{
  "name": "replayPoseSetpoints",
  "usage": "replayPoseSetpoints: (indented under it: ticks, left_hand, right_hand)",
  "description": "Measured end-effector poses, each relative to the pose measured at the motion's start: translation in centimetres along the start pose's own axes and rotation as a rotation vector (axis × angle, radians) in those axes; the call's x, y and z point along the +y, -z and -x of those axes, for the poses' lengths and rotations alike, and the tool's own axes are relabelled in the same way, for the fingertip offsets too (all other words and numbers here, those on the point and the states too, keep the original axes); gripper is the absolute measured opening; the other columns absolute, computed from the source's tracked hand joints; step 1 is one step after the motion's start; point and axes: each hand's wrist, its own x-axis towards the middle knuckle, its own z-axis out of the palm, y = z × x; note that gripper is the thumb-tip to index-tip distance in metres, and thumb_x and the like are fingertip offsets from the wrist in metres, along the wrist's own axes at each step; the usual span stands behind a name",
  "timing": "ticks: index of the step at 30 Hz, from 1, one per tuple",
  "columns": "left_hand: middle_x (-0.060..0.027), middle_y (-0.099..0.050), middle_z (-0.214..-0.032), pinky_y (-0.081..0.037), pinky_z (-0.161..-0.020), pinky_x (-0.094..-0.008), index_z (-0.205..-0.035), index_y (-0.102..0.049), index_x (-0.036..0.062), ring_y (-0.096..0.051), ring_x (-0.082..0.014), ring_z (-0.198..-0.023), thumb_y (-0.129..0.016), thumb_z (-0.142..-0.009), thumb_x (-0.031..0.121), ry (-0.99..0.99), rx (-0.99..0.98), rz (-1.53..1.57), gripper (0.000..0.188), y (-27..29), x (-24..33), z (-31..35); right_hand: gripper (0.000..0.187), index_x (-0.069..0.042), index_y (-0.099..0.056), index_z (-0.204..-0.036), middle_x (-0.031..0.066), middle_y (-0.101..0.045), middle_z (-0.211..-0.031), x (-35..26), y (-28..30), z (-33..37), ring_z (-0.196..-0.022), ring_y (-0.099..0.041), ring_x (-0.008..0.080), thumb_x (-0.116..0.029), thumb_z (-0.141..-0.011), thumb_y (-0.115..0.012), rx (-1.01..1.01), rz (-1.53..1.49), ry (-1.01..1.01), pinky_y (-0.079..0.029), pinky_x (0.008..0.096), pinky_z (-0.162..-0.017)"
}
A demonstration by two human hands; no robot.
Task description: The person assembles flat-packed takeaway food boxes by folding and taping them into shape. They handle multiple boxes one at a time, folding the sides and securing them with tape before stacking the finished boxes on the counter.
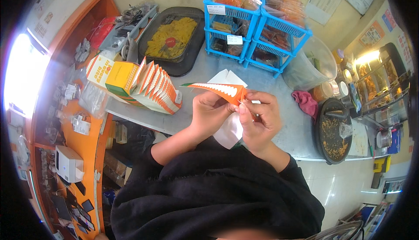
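Observation:
In front of my chest, both hands hold a partly folded orange cardboard food carton [224, 89] with a white pattern on its side. My left hand [211, 113] is closed on its lower edge, fingers and thumb pinching the card. At the carton's right corner, my right hand [263, 120] is also closed, pressing the card with thumb and fingertips. White card [230, 131] shows below and behind the hands; I cannot tell if it belongs to the same carton. To the left lies a row of nested orange, white and yellow cartons [150, 85] on the metal table.
A black tray [195, 50] of yellow food sits at the back left. Blue stacked baskets [258, 67] with bagged food stand at the back. On the right are a clear tub [299, 72], a dark red cloth [305, 102] and a round black pan [325, 139] with crumbs.

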Motion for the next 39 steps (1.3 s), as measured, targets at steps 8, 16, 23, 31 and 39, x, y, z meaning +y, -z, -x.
replayPoseSetpoints:
  ticks: [8,16,23,31,39]
  left_hand:
    - [-0.0135,-0.065,-0.107,-0.051,-0.082,-0.0331,-0.111,-0.070,0.0011,-0.063,-0.0207,-0.097,-0.073,-0.088,0.020,-0.139,-0.189,-0.294,0.030,1.1,0.5,-0.3]
    - [-0.0140,-0.062,-0.099,-0.050,-0.074,-0.0305,-0.102,-0.067,-0.0034,-0.063,-0.0223,-0.084,-0.067,-0.091,0.006,0.012,-0.224,-0.430,0.015,0.9,-0.3,0.2]
    - [-0.0120,-0.064,-0.096,-0.050,-0.069,-0.0302,-0.094,-0.067,-0.0007,-0.062,-0.0206,-0.077,-0.073,-0.082,0.002,-0.320,-0.011,-0.621,0.014,1.2,-0.5,-0.7]
    - [-0.0071,-0.065,-0.085,-0.050,-0.066,-0.0311,-0.083,-0.068,0.0005,-0.063,-0.0189,-0.076,-0.083,-0.070,0.005,-0.036,0.208,-0.781,0.020,2.6,0.8,-1.0]
    - [-0.0098,-0.065,-0.091,-0.052,-0.070,-0.0327,-0.081,-0.066,0.0027,-0.065,-0.0234,-0.081,-0.079,-0.077,0.003,-0.408,-0.055,-0.777,0.014,2.1,-1.0,-0.4]
  right_hand:
    - [0.011,-0.003,-0.072,-0.090,0.0157,-0.064,-0.110,0.7,1.5,-1.1,-0.095,-0.064,0.0238,-0.010,-0.082,-0.076,-0.115,0.073,-0.172,-0.049,0.0321,-0.083]
    - [0.033,0.001,-0.066,-0.118,0.0164,-0.066,-0.121,1.1,1.8,-1.5,-0.109,-0.064,0.0186,-0.013,-0.088,-0.072,-0.297,-0.060,-0.450,-0.049,0.0313,-0.090]
    - [0.023,0.000,-0.067,-0.114,0.0088,-0.073,-0.093,2.2,2.7,-0.8,-0.084,-0.067,0.0128,-0.009,-0.092,-0.066,-0.240,0.006,-0.517,-0.050,0.0268,-0.079]
    - [0.013,-0.003,-0.063,-0.103,0.0062,-0.069,-0.096,4.2,3.9,-2.5,-0.088,-0.061,0.0104,-0.011,-0.094,-0.065,0.055,0.138,-0.416,-0.046,0.0251,-0.080]
    - [0.024,-0.002,-0.058,-0.110,0.0067,-0.066,-0.103,3.8,2.2,-1.0,-0.096,-0.060,0.0131,-0.023,-0.098,-0.061,-0.259,-0.454,-0.724,-0.045,0.0286,-0.088]
